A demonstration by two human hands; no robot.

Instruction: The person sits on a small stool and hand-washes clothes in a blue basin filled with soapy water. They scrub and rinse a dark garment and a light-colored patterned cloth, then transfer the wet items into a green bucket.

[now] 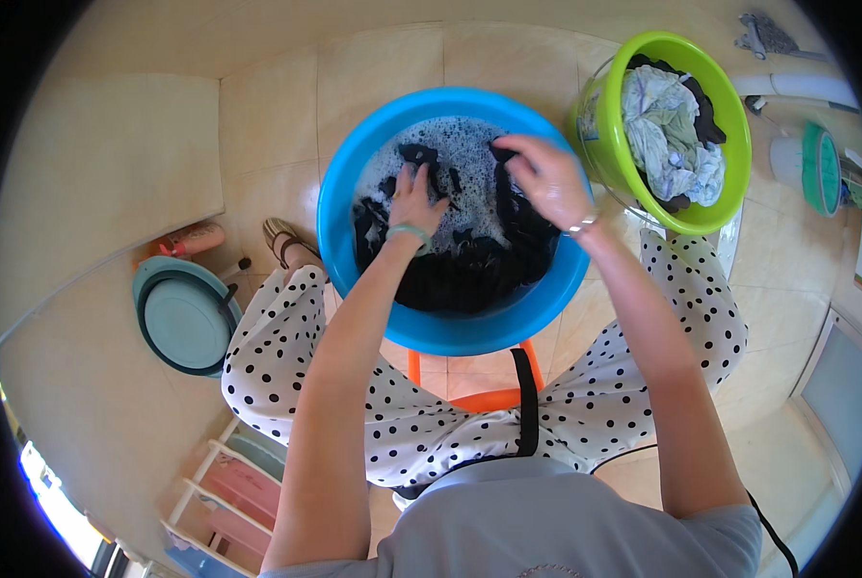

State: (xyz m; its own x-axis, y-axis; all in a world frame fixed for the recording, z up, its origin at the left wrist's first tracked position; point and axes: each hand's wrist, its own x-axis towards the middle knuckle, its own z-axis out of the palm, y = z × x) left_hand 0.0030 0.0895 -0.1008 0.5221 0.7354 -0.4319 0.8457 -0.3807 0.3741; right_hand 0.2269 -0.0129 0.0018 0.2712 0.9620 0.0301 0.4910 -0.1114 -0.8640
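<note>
A round blue basin (344, 279) holds soapy water with foam (469, 144) and a soaked black garment (469, 275). My left hand (415, 204) lies over the left part of the cloth with its fingers spread, touching dark folds at the fingertips. On the basin's right side, my right hand (551, 181) is bent inward, thumb and fingers closed on a raised edge of the same black garment. Some of those fingers are slightly blurred. Much of the garment sits under the water and foam, so its kind cannot be made out.
A lime green bucket (599, 144) of light and dark clothes stands to the right. Left of me are a folded teal basin (188, 323), a pink bottle (192, 239) and a white rack (185, 501). An orange stool (489, 400) shows below the blue basin.
</note>
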